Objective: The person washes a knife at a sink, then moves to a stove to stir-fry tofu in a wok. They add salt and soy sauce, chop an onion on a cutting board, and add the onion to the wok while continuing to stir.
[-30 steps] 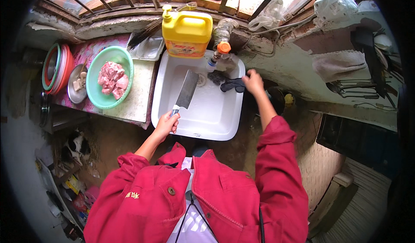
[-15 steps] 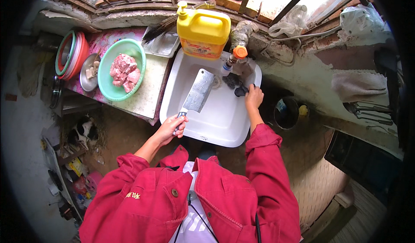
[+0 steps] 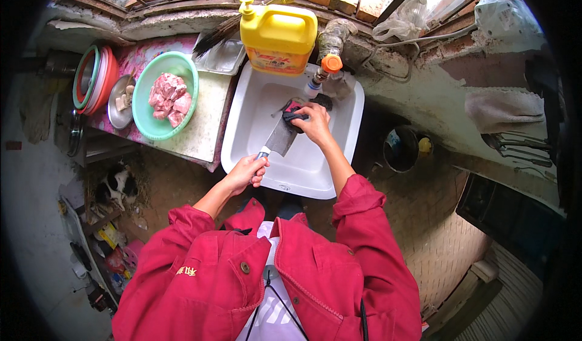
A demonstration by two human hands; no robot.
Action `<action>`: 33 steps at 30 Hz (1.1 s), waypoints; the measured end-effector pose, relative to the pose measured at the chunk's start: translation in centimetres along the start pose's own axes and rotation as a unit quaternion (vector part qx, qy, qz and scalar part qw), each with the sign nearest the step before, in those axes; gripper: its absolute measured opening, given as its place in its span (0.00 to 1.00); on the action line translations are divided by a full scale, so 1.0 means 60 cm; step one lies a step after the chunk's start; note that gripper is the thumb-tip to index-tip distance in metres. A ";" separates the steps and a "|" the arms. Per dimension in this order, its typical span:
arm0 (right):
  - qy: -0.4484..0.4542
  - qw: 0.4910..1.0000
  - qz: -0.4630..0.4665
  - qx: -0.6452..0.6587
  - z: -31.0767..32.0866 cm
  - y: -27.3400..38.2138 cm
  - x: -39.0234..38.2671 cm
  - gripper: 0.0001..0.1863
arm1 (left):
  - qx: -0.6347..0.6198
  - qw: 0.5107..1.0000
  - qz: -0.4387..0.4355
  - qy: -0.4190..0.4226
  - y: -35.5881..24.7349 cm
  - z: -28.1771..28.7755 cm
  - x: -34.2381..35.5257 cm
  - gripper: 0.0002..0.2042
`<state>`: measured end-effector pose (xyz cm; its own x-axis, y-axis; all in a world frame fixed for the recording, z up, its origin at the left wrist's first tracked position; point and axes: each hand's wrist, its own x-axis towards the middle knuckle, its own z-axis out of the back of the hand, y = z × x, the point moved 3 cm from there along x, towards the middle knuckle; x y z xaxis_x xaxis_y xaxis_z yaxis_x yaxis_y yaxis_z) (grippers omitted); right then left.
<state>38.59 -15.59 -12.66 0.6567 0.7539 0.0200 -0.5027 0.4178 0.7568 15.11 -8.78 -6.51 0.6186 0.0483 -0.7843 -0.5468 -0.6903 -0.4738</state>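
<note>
My left hand (image 3: 247,172) is closed round the handle of a cleaver (image 3: 280,140), whose broad blade slants up over the white sink (image 3: 237,150). A small black pad-like thing (image 3: 292,116), its kind unclear, lies under the closed fingers of my right hand (image 3: 314,123), against the blade's far part. Beside it a pinkish-red patch shows; I cannot tell whether it is a reflection. Just beyond my right fingers, a dark fuzzy clump (image 3: 324,101) sits in the sink below the tap (image 3: 330,64).
A yellow jug (image 3: 280,35) stands at the sink's far edge. On the left table, a green basin (image 3: 143,92) holds raw meat chunks (image 3: 171,98), next to a metal bowl (image 3: 119,112) and stacked basins (image 3: 108,77). A black-and-white cat (image 3: 118,184) lies below; a bucket (image 3: 400,149) stands right.
My right hand has moved left from the sink's right edge onto the cleaver blade, bringing the black pad-like thing. The cleaver, still in my left hand, sits slightly lower and is tilted differently.
</note>
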 end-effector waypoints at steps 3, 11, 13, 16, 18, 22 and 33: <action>0.033 0.998 0.058 -0.015 -0.012 0.001 0.005 0.14 | 0.009 1.000 0.009 0.002 -0.003 -0.005 -0.005 0.09; 0.013 0.997 0.071 -0.003 -0.025 0.046 -0.052 0.07 | 0.026 0.999 0.016 -0.018 0.009 -0.007 -0.004 0.08; 0.027 0.997 0.066 0.014 -0.029 0.057 -0.081 0.09 | 0.027 0.999 0.019 -0.020 0.014 -0.007 -0.004 0.08; 0.035 0.998 0.043 0.036 -0.036 0.068 -0.111 0.08 | 0.021 0.999 0.022 -0.022 0.022 -0.009 -0.007 0.07; 0.020 0.998 0.060 0.014 -0.041 0.063 -0.113 0.08 | 0.022 0.999 0.025 -0.028 0.027 -0.011 -0.007 0.07; 0.013 0.997 0.032 -0.067 -0.049 0.005 -0.092 0.09 | 0.056 0.997 0.033 -0.037 0.028 -0.011 -0.014 0.07; 0.052 0.961 -0.232 0.137 0.019 -0.074 -0.044 0.16 | 0.057 0.996 -0.011 -0.071 0.010 0.008 -0.017 0.07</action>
<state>39.71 -20.04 -15.31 0.7069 0.5712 -0.4171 0.0085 0.5829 0.8125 13.86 -8.89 -6.22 0.5493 0.1692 -0.8183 -0.5999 -0.6019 -0.5271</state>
